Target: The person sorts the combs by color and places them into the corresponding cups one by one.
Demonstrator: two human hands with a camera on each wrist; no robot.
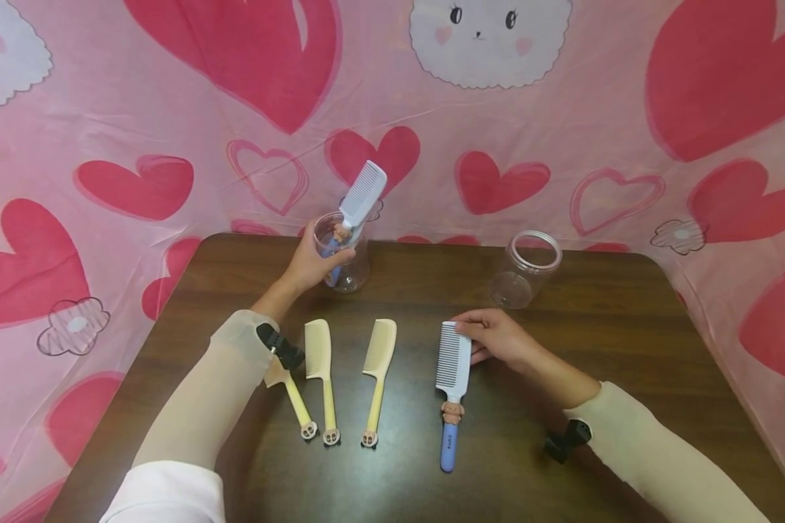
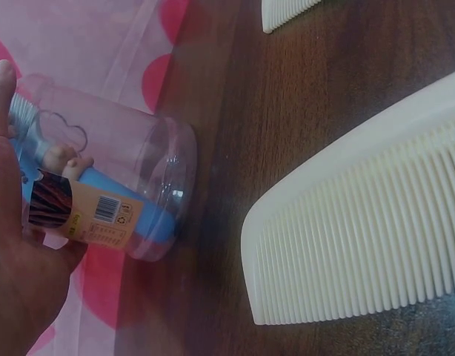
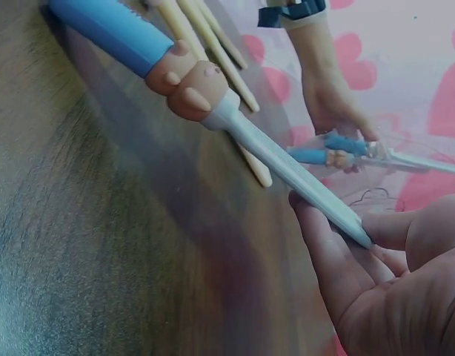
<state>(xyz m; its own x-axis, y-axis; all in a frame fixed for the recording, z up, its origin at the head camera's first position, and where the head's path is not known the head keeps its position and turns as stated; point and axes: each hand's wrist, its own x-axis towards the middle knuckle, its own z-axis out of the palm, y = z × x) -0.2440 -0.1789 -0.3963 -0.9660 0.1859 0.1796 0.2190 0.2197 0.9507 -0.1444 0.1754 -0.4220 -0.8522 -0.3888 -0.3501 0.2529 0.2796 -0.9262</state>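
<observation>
My left hand (image 1: 314, 263) grips a clear jar (image 1: 356, 270) at the table's back left; in it stands a white-and-blue comb (image 1: 364, 190), teeth end up, leaning right. The left wrist view shows the blue handle (image 2: 116, 189) inside the jar (image 2: 168, 156) behind a label. My right hand (image 1: 497, 338) pinches the toothed end of another white-and-blue comb (image 1: 454, 363), its blue handle toward me. In the right wrist view the fingers and thumb hold this comb (image 3: 287, 174) by its tip, the handle raised at upper left.
Three yellow combs (image 1: 379, 349) (image 1: 318, 349) (image 1: 294, 396) lie on the table between the hands, the leftmost partly behind my left forearm. A second clear jar (image 1: 526, 272) stands open at the back right. A pink heart-patterned cloth (image 1: 497, 131) hangs behind the table.
</observation>
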